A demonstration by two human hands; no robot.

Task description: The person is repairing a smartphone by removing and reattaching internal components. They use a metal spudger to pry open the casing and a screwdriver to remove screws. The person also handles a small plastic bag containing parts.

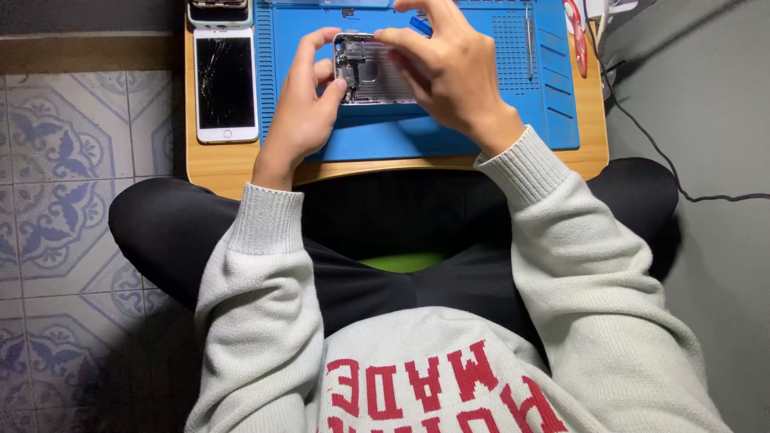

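**Silver phone shell pinched over blue mat**

Both hands clamp the opened phone housing (370, 70) above the blue mat (449, 132): left hand (301, 108) gripping its near edge, right hand (445, 68) its top. A slip could bend fragile internals.

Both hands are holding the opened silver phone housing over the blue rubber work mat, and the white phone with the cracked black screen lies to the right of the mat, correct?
Not quite. The head view shows the white phone with the cracked black screen lying left of the blue rubber work mat, not right. The rest stands: the left hand and right hand both hold the opened silver phone housing over the mat.
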